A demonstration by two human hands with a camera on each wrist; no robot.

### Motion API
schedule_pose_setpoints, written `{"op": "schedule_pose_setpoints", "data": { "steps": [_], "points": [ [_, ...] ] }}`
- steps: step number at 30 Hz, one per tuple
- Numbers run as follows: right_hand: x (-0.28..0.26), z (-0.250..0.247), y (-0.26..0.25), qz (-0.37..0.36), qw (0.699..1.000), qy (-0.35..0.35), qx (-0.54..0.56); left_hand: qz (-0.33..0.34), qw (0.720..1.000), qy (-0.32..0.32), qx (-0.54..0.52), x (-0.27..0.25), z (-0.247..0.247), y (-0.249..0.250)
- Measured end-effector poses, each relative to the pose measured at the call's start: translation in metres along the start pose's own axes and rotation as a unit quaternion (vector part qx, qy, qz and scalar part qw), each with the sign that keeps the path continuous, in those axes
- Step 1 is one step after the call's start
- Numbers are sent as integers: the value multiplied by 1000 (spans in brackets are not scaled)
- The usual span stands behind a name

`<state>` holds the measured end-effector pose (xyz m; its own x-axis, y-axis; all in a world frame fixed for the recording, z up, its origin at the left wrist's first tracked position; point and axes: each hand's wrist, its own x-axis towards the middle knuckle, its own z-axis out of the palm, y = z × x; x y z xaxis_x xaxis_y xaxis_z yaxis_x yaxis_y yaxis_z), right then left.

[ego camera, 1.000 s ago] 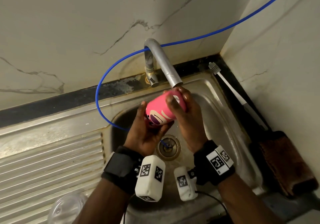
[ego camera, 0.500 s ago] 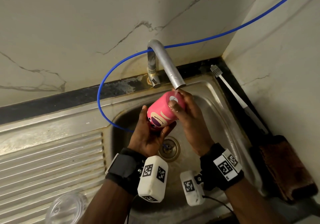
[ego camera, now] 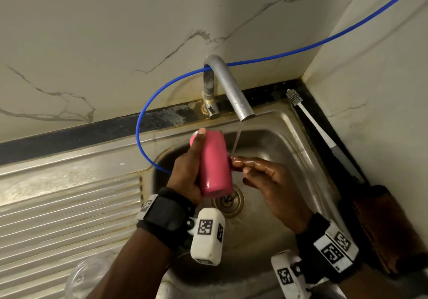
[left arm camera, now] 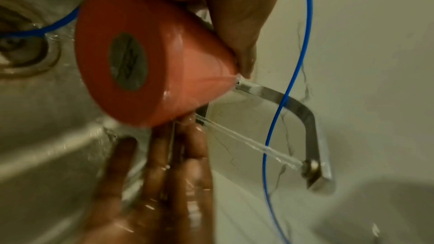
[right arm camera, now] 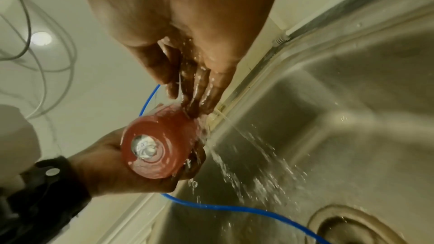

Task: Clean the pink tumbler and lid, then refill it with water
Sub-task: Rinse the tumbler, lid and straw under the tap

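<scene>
- The left hand [ego camera: 185,171] grips the tumbler [ego camera: 214,163] around its body, with the thumb tip near the far end and the other fingers wrapped behind, out of the head view.
- The tumbler is held over the sink [ego camera: 289,136] basin, above the drain [ego camera: 228,202], tilted with its base toward the person and its mouth end toward the wall.
- In the left wrist view the tumbler base [left arm camera: 128,62] carries a grey oval patch; the pink wall is wet.
- The right hand [ego camera: 271,180] holds nothing. Its fingers are extended, close together and wet, with the fingertips [ego camera: 236,159] touching the tumbler's right side.
- The tap [ego camera: 229,85] spout ends above and to the right of the tumbler. A thin stream of water [ego camera: 237,138] falls from it onto the right fingertips, just beside the tumbler wall.
- The right wrist view shows water splashing off the fingers [right arm camera: 202,88] into the basin.
- A blue hose [ego camera: 148,113] runs along the wall, passes behind the tap and loops down into the basin behind the left hand.
- A brush [ego camera: 308,118] with a white handle lies on the dark ledge to the right of the sink.
- A clear lid [ego camera: 85,278] lies on the ribbed drainboard [ego camera: 69,206] at the lower left, well apart from the tumbler.
</scene>
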<state>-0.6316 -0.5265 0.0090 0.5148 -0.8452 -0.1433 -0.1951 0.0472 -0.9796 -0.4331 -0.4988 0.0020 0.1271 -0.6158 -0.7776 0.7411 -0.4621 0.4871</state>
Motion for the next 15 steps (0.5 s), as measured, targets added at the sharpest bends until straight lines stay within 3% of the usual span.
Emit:
{"op": "schedule_pose_setpoints", "data": {
  "steps": [5, 7, 10, 12, 15],
  "points": [
    [27, -8, -19, -80, 989, 33, -119, 125, 979, -54, 149, -7, 12, -3],
    [38, -14, -28, -98, 982, -1, -160, 157, 965, -89, 192, -7, 13, 1],
    [49, -25, -42, -69, 971, -87, -211, 179, 944, -129, 244, -8, 13, 12],
    [53, -27, -45, -66, 960, -98, -254, 208, 928, -121, 283, -7, 12, 16],
    [54, -16, -47, -98, 944, -24, -313, 219, 938, -62, 262, -1, 9, 7]
  ]
}}
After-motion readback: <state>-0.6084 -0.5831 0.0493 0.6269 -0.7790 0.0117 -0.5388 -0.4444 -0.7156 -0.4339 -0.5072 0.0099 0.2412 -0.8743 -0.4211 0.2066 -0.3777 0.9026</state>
